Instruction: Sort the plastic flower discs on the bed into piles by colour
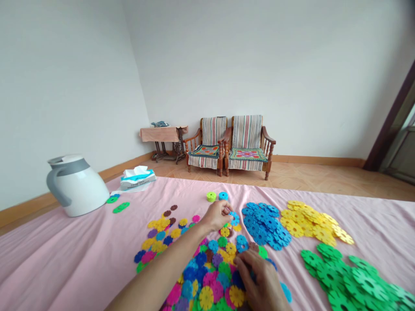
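Observation:
My left hand reaches across the mixed pile with thumb and fingers pinched on a light blue snowflake disc. Just beyond it stand a small lime green stack and a light blue stack of discs. My right hand is low over the right side of the mixed pile, its fingers curled down among the discs. A brown disc lies by its knuckles. Whatever those fingertips grip is hidden. The mixed discs are pink, yellow, blue, green, purple and brown.
Sorted heaps of larger blue, yellow and green discs lie to the right. A white jug, a tissue box and several green discs are at left on the pink cloth. Two wooden chairs stand beyond.

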`<move>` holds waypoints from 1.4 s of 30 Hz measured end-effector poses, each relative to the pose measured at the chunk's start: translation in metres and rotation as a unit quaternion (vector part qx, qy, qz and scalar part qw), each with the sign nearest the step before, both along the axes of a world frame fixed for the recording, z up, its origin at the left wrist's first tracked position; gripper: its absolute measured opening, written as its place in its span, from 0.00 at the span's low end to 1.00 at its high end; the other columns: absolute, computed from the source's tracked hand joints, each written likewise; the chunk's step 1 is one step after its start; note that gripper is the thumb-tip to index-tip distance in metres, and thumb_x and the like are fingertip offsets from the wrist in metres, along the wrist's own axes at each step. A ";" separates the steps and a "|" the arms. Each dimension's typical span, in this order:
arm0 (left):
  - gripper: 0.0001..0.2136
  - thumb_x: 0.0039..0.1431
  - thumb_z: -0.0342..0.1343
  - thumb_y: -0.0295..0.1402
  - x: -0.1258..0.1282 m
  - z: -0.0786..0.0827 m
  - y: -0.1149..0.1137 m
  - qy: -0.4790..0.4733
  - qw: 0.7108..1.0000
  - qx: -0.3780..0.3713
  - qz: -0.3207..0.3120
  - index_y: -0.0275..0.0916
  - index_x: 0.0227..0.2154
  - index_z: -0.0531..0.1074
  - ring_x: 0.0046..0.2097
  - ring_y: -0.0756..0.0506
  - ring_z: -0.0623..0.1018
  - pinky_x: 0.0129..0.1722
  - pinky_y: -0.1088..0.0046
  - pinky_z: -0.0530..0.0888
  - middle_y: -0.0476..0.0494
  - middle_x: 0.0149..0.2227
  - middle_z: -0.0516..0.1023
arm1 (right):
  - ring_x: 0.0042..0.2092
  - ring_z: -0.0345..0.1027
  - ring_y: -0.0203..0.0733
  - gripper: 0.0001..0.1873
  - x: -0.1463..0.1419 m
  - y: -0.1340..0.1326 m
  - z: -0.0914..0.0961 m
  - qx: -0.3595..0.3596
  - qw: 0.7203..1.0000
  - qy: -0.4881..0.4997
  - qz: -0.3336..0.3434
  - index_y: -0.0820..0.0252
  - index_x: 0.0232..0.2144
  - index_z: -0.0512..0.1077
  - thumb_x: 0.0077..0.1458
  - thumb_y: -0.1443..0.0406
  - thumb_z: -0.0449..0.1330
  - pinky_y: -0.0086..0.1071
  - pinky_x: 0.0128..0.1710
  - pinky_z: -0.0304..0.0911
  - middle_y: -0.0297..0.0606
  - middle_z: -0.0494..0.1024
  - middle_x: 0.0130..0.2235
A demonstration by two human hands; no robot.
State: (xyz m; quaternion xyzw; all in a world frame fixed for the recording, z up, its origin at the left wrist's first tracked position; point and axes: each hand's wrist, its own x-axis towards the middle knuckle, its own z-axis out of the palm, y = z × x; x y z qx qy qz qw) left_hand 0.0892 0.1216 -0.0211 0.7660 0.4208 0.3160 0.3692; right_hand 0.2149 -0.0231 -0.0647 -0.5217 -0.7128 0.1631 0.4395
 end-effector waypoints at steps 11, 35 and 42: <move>0.13 0.52 0.49 0.23 -0.001 -0.003 0.017 0.116 0.988 0.101 -0.021 0.37 0.37 0.76 0.47 0.43 0.74 0.50 0.65 0.67 0.41 0.42 0.77 | 0.26 0.64 0.34 0.19 -0.001 -0.001 0.008 0.013 1.000 -0.017 -0.007 0.58 0.21 0.65 0.61 0.59 0.47 0.24 0.26 0.56 0.32 0.72 0.24; 0.23 0.58 0.52 0.45 -0.008 0.022 -0.119 0.221 0.902 0.215 -0.302 0.42 0.55 0.64 0.59 0.39 0.63 0.59 0.63 0.56 0.39 0.56 0.67 | 0.29 0.69 0.42 0.25 0.074 0.029 0.005 -0.039 0.950 0.237 -0.199 0.62 0.26 0.73 0.53 0.47 0.51 0.32 0.29 0.64 0.40 0.77 0.25; 0.27 0.62 0.49 0.41 -0.054 0.023 -0.130 0.280 0.918 0.134 -0.246 0.49 0.62 0.49 0.64 0.37 0.52 0.61 0.51 0.49 0.44 0.65 0.49 | 0.27 0.69 0.42 0.25 0.070 0.024 0.008 -0.047 0.953 0.187 -0.232 0.60 0.25 0.74 0.54 0.47 0.50 0.30 0.27 0.62 0.37 0.75 0.22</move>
